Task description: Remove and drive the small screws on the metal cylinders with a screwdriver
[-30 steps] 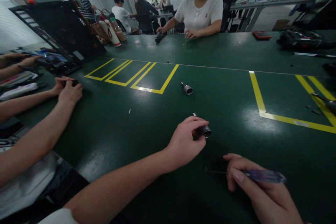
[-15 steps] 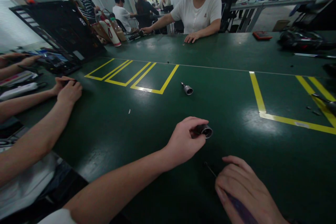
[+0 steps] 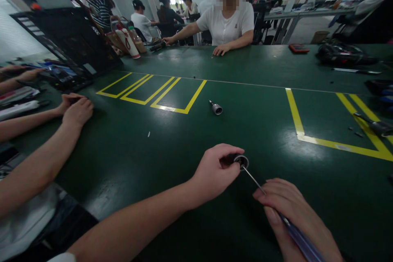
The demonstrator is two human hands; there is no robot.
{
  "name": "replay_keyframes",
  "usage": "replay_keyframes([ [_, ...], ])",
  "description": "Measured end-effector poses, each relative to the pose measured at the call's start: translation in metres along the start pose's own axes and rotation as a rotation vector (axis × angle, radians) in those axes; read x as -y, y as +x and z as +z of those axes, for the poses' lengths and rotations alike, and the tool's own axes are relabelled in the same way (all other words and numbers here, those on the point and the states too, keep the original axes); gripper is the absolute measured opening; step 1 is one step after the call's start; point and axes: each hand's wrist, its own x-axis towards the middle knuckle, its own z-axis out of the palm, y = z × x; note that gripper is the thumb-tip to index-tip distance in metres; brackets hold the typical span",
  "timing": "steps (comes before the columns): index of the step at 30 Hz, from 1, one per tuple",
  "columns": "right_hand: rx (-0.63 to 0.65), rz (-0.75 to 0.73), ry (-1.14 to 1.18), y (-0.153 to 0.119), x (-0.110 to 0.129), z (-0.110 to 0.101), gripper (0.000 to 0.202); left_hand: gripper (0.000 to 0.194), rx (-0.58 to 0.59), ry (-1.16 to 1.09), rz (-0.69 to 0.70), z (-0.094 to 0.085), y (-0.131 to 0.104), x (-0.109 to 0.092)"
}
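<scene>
both hands are closed on something: the left hand [image 3: 215, 174] grips a dark metal socket [image 3: 242, 160] just above the green counter [image 3: 184, 147], its mouth turned to the right, and the right hand [image 3: 288, 208] grips a screwdriver [image 3: 302, 239] with a purplish handle. the thin shaft runs up to the socket's mouth (whether the tip touches anything inside is too dark to tell). the fingers cover the socket's back part, and the handle's end is cut off by the lower edge.

to the left, a neighbour's forearms lie over the counter, their hands [image 3: 76, 110] around a dark thing mostly hidden. a white scrap [image 3: 149, 134] lies between those arms and the socket. a second socket [image 3: 216, 109] lies beyond the left hand, beside yellow tape [image 3: 170, 109] outlines. at right, a dark tool [image 3: 380, 127] lies across more tape, cut off by the picture's edge, with small dark bits [image 3: 358, 134] near it.

farther off are a pen-like rod [image 3: 353, 71], a black bundle [image 3: 344, 54] hard to make out, a red-edged object [image 3: 299, 49], and a person opposite [image 3: 230, 22] reaching to a dark tool.
</scene>
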Motion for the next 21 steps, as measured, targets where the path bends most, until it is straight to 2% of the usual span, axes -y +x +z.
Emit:
replay_keyframes([
  [7,-0.005,0.009,-0.004,0.0041,-0.0011,0.0030,0.013,0.028,0.020,0.045,0.028,0.0016,-0.0034,-0.0101],
  [15,0.003,-0.073,-0.041,-0.0004,-0.0060,0.0035,0.014,0.027,0.005,0.141,0.121,0.0045,-0.0066,-0.0039],
  [21,0.014,-0.139,-0.096,0.0013,-0.0032,0.0013,0.015,0.028,0.007,0.114,0.107,0.0052,-0.0060,-0.0028],
])
